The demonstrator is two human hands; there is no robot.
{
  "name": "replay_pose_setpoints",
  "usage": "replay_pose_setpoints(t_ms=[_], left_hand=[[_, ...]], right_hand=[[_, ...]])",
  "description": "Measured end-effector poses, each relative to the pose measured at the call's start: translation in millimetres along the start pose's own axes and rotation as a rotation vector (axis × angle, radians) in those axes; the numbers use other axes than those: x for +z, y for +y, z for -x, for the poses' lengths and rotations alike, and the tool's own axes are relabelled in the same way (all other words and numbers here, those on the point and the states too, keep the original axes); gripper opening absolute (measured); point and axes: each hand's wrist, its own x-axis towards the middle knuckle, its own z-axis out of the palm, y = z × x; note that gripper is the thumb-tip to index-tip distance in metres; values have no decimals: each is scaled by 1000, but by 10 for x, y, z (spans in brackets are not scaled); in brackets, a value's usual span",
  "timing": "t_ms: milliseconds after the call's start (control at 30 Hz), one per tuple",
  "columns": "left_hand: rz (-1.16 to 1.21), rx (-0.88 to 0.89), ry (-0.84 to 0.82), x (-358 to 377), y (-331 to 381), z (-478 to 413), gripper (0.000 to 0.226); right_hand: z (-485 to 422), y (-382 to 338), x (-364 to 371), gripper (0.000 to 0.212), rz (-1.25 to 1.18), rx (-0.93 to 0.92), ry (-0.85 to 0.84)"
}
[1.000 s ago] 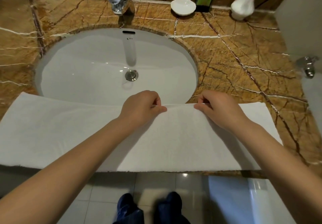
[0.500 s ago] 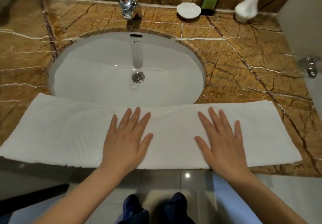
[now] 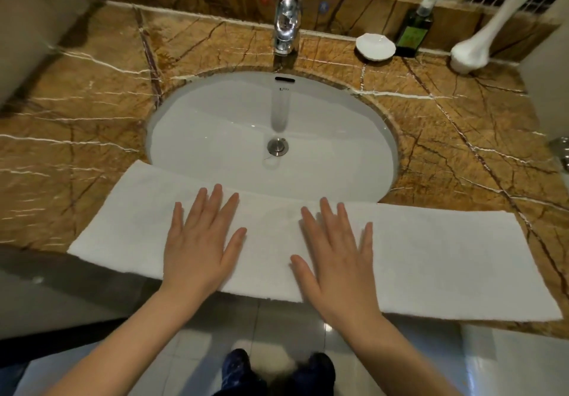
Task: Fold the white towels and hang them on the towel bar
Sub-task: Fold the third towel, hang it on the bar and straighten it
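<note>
A white towel (image 3: 431,260), folded into a long band, lies along the front edge of the brown marble counter (image 3: 462,137) and covers the near rim of the sink. My left hand (image 3: 200,241) lies flat on the towel left of its middle, fingers straight and spread. My right hand (image 3: 335,257) lies flat on it just right of the middle, fingers straight too. Neither hand grips the cloth. No towel bar is in view.
The white oval sink (image 3: 271,137) sits beyond the towel, with a chrome tap (image 3: 286,29) behind it. At the back right stand a white soap dish (image 3: 375,46), a green bottle (image 3: 414,34) and a white vase (image 3: 480,44). Tiled floor and my shoes (image 3: 277,371) are below.
A second ago both hands pinched the towel's far edge at the middle. They let go and now press flat on the folded towel. The view has tilted up toward the tap.
</note>
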Motion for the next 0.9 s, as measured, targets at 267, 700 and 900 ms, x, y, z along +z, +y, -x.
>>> replay_pose_setpoints(t_ms=[267,700,900], left_hand=[[20,-207,-9,-7,-487,-35,66],[355,-715,60,-428,-199,272,72],[524,-981,77,-497,205,552,76]], right_hand=[[-93,-283,266,64,105,82,-92],[-1144,-238,-545,67,25,-242,-556],[-1836,-145,-721,53,104,-424,-790]])
